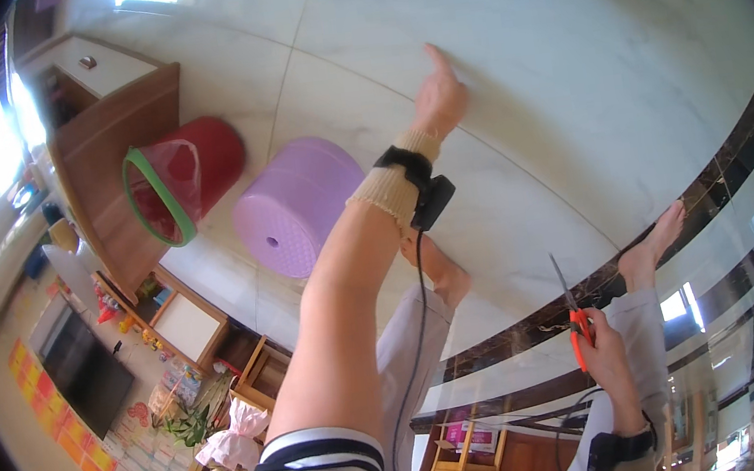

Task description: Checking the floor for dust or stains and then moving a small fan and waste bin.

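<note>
My left arm, in a black-and-white striped sleeve, reaches far out over the pale tiled floor. At its end, my left hand has the index finger stretched out and holds nothing visible; the other fingers look curled and are partly hidden. At the lower right, in front of my leg, my right hand is closed around the orange handles of a pair of scissors. The dark blades point up and away from me, apparently together. Below my left hand, one bare foot rests on the floor.
Left of my arm stand a purple stool and a red bin with a green rim. A wooden cabinet is beside them. A black cable hangs from my left wrist device. A dark border strip crosses the floor.
</note>
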### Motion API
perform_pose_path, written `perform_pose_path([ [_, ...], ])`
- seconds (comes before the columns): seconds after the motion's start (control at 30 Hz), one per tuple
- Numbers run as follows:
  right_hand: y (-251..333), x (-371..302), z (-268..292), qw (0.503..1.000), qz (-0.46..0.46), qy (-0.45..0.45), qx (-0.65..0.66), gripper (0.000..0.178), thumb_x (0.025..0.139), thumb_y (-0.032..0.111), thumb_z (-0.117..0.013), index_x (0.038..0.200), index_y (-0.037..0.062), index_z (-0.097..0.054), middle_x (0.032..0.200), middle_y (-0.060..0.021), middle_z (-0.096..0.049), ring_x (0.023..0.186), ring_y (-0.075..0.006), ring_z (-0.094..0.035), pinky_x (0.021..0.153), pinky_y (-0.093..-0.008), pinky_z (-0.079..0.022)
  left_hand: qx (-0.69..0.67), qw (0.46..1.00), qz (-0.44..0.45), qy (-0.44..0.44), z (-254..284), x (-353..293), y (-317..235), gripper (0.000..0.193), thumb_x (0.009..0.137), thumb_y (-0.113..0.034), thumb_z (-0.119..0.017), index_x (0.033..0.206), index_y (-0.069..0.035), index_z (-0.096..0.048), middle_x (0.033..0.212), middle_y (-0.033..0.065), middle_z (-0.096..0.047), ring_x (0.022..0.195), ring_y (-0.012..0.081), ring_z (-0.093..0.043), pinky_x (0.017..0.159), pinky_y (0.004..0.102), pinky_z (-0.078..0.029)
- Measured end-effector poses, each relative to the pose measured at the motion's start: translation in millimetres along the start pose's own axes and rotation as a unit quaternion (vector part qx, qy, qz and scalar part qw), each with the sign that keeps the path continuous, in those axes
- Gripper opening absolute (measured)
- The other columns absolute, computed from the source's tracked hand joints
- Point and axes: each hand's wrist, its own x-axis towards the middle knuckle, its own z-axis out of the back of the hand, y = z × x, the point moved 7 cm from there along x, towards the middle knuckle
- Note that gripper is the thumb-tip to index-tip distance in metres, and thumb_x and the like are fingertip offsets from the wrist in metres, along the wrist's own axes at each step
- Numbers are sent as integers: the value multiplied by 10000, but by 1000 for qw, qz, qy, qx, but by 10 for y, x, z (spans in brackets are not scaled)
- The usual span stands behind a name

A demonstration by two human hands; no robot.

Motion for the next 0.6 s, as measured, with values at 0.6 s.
perform_pose_path([
  [0.6,163,31,40,1000,-2,4,9,369,847,166,-584,1176,37,-479,766,-155,-627,710,-325,-621,639,-397,-467,161,976,-98,-105,476,317,526,737,775,-99,-466,1442,-31,-160,849,253,-635,804,402,-620,758,478,-468],
])
